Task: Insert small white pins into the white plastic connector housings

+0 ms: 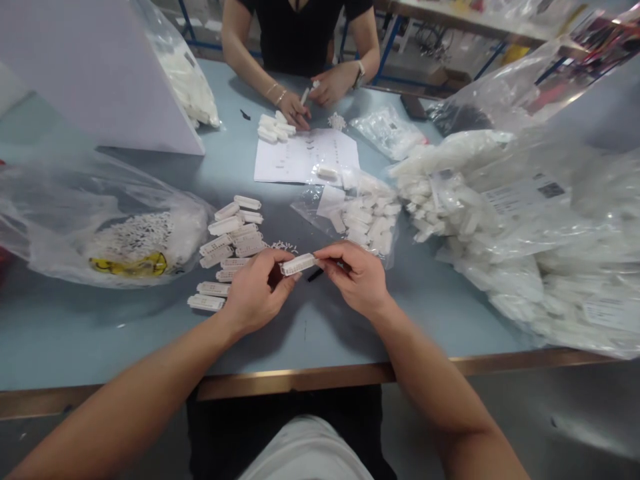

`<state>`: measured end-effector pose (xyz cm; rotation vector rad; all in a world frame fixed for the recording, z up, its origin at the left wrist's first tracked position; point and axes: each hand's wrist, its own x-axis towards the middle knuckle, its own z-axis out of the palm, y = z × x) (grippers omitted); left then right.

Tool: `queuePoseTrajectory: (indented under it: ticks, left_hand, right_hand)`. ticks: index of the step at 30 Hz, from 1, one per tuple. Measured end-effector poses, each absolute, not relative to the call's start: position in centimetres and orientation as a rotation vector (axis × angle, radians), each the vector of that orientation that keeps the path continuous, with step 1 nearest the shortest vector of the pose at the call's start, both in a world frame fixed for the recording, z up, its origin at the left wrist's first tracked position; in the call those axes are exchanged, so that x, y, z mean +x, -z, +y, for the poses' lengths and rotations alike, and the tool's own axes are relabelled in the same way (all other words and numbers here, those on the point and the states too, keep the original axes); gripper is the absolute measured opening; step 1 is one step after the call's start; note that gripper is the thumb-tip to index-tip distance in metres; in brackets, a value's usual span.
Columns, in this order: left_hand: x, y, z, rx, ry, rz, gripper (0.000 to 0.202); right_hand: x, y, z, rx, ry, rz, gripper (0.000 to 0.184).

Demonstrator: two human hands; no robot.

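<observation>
Between my two hands, just above the table, is a white rectangular plastic part (pixel 299 265) with small slots along its face. My left hand (pixel 257 288) grips its left end between thumb and fingers. At its right end, the thumb and fingertips of my right hand (pixel 353 275) are pinched; whether they also hold a small piece I cannot tell. Similar white plastic parts (pixel 233 250) lie grouped left of my left hand. Tiny white pieces (pixel 281 248) are scattered just behind my hands. A small black strip (pixel 315 274) lies under the fingers of my right hand.
An open plastic bag (pixel 370 217) of white parts lies beyond my right hand. Large filled bags (pixel 500 220) crowd the right side. On the left, a clear bag (pixel 135 233) holds tiny pieces. Across the table (pixel 150 340), a co-worker's hands (pixel 313 97) handle white parts beside a printed sheet (pixel 305 157).
</observation>
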<state>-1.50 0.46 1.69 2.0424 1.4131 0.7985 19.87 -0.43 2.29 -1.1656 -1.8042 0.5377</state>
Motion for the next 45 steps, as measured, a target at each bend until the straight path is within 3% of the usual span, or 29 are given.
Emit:
queuePoseTrajectory:
  ticks: [10, 21, 27, 31, 35, 38, 40, 45]
  left_hand:
    - [-1.3, -1.8, 0.4, 2.098, -0.789, 1.366, 0.025]
    - [-1.4, -1.4, 0.3, 2.184, -0.794, 1.276, 0.023]
    - [-1.6, -0.9, 0.2, 2.266, -0.804, 1.187, 0.025]
    - [-1.7, -0.7, 0.2, 2.289, -0.806, 1.134, 0.028]
    - [-1.6, -1.0, 0.4, 2.224, -0.796, 1.132, 0.027]
    - [-1.7, -1.4, 0.7, 2.124, -0.842, 1.252, 0.024]
    - [-1.9, -1.6, 1.0, 2.006, -0.896, 1.386, 0.026]
    - [-2.3, -1.2, 1.6, 1.784, -1.025, 1.542, 0.034]
  right_hand:
    - [19.7, -1.9, -0.7, -1.168, -0.311, -1.953, 0.018]
    - [19.2, -1.8, -0.7, -1.175, -0.32, -2.0, 0.023]
    - [19.6, -2.2, -0.4, -1.242, -0.678, -1.935, 0.004]
    - [19.8, -2.3, -0.3, -1.249, -0.99, -1.813, 0.018]
    - [19.6, -1.9, -0.2, -1.268, -1.066, -1.752, 0.015]
    - [19.4, -1.1, 0.3, -1.226, -1.146, -1.573, 0.029]
    - [19.3, -0.7, 0.8, -1.233, -1.094, -1.562, 0.033]
    - [18.7, -0.4, 1.8, -1.472, -0.593, -2.063, 0.007]
